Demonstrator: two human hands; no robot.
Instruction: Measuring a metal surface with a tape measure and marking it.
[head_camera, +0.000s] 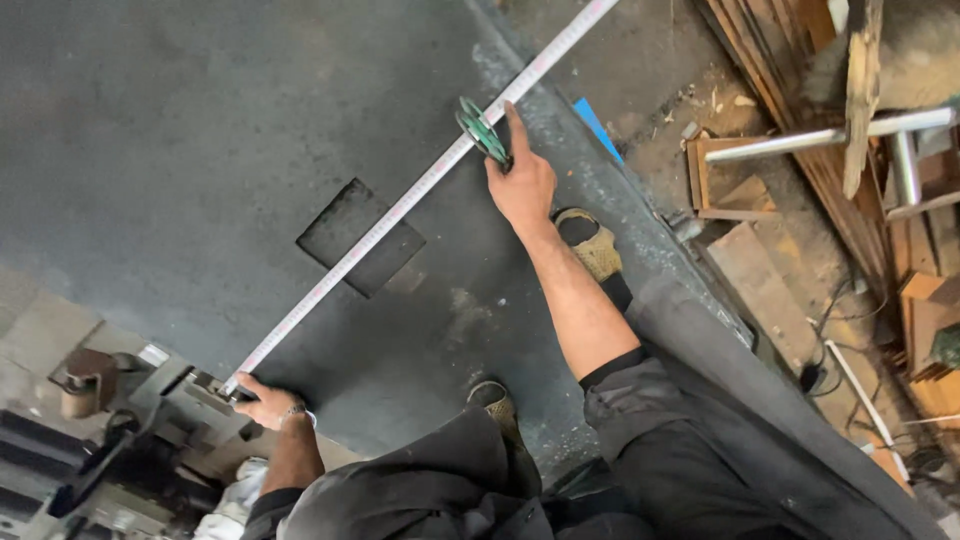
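The measuring tape (400, 205) is being stretched between the left hand (265, 402), pinching its end, and the right hand (520, 180), gripping its green reel (481, 130).

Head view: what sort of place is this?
Probably a metal or fabrication workshop: a big dark sheet under a measuring tape, stacked wood offcuts, metal tubing, and machine parts at the sheet's edge.

White measuring tape (400, 205) stretched taut diagonally across the dark metal sheet (200, 120).

Scrap wood (745, 195), metal pipe (830, 135), rightward.
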